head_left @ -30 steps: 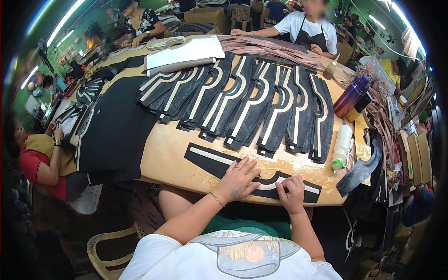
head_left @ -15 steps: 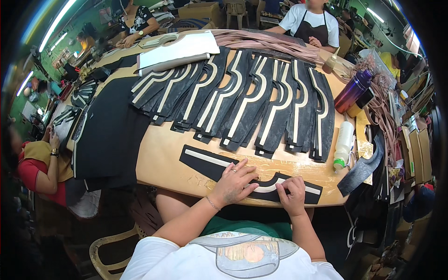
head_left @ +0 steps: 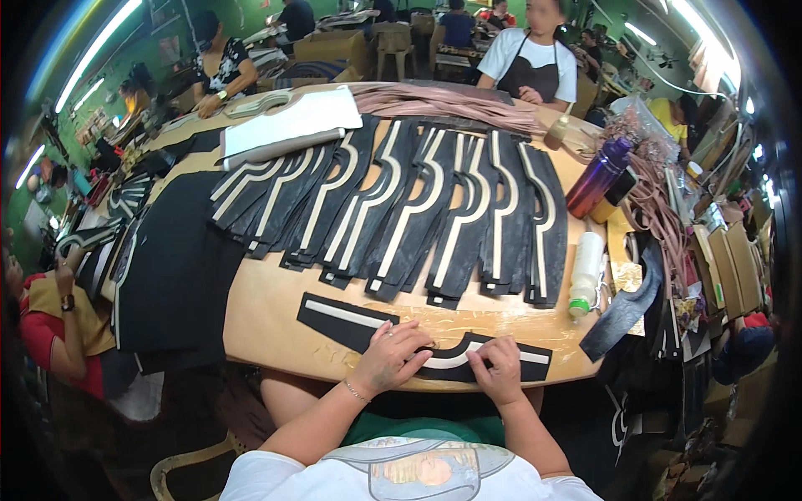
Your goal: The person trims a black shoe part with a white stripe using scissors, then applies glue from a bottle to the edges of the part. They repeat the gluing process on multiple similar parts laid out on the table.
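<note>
A black curved panel (head_left: 334,328) with a cream strip (head_left: 535,356) along its length lies at the table's near edge. My left hand (head_left: 391,359) rests across the panel's middle, its fingers stretched out and lightly spread. To its right, my right hand (head_left: 499,367) is closed, the thumb down on the cream strip by the curved cut-out and the other fingers curled. Whatever those fingers pinch is hidden. Beyond both hands, overlapping stacks of similar black panels (head_left: 409,217) with cream strips fan across the table.
A white squeeze bottle (head_left: 587,265) with a green cap and a purple flask (head_left: 598,178) stand at the right. Large black sheets (head_left: 171,267) hang over the table's left side. Pinkish strips (head_left: 443,104) lie at the back, near a person in an apron (head_left: 535,71).
My view has tilted up and turned slightly right, so the scene sits lower and further left. Both hands stay at nearly the same places on the panel.
</note>
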Demonstrator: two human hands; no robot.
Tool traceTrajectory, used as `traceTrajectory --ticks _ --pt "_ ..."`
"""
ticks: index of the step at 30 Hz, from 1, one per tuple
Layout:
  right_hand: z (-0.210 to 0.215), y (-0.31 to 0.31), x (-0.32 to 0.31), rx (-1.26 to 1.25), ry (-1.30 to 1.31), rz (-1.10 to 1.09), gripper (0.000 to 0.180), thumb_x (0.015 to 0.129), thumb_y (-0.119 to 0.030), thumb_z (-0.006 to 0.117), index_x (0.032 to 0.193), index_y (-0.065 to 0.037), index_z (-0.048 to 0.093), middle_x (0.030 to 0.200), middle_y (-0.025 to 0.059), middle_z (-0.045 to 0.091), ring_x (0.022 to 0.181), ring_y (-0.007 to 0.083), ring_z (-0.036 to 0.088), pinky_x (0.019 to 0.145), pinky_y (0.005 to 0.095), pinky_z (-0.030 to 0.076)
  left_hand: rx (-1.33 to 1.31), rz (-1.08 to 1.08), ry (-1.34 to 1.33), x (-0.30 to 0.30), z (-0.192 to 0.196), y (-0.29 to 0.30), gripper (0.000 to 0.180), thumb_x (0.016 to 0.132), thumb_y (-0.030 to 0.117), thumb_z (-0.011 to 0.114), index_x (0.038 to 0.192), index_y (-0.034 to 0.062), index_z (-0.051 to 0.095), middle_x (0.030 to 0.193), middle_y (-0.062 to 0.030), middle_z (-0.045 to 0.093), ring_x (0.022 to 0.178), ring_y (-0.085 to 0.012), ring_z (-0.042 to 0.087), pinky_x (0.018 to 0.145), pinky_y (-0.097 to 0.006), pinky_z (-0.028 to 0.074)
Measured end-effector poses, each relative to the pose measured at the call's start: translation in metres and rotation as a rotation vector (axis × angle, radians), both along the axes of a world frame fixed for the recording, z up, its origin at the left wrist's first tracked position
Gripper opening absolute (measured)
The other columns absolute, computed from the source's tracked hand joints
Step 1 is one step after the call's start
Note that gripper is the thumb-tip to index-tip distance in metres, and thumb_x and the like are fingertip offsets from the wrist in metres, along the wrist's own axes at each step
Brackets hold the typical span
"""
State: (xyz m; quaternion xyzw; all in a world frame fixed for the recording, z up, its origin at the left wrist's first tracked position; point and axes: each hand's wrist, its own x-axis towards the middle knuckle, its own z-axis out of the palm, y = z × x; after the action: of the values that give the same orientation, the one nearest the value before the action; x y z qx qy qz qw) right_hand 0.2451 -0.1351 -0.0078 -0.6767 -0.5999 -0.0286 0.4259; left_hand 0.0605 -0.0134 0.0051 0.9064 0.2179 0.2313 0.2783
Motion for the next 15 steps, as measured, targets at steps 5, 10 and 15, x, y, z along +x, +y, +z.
traceTrajectory --ticks 5,10,15 --pt "0.0004 0.0002 0.0012 -0.003 -0.016 -0.011 0.02 0.065 -0.013 0.069 0.059 -0.008 0.051 0.064 0.004 0.052 0.064 0.0226 0.047 0.059 0.0332 0.037 0.007 -0.013 -0.029 0.002 -0.0001 0.001 0.021 0.081 0.025 0.053 0.096 0.0117 0.058 0.1 -0.0042 0.058 0.107 -0.0221 0.05 0.091 -0.046 0.031" --pt "0.0013 -0.0006 -0.0002 0.004 -0.023 -0.016 0.02 0.065 -0.013 0.069 0.059 -0.008 0.051 0.063 0.0036 0.051 0.064 0.0225 0.047 0.059 0.0331 0.037 0.013 -0.012 -0.044 0.0009 0.0011 -0.0004 0.02 0.081 0.026 0.053 0.095 0.012 0.057 0.099 -0.0041 0.058 0.105 -0.0221 0.051 0.09 -0.046 0.032" --pt "-0.0006 -0.0004 -0.0006 -0.005 -0.021 -0.007 0.021 0.065 -0.013 0.069 0.058 -0.008 0.051 0.063 0.0035 0.051 0.064 0.0224 0.047 0.06 0.0331 0.037 0.007 -0.013 -0.055 0.0 -0.0017 0.0001 0.02 0.081 0.026 0.053 0.094 0.0118 0.057 0.098 -0.0049 0.058 0.103 -0.0224 0.052 0.09 -0.045 0.032"
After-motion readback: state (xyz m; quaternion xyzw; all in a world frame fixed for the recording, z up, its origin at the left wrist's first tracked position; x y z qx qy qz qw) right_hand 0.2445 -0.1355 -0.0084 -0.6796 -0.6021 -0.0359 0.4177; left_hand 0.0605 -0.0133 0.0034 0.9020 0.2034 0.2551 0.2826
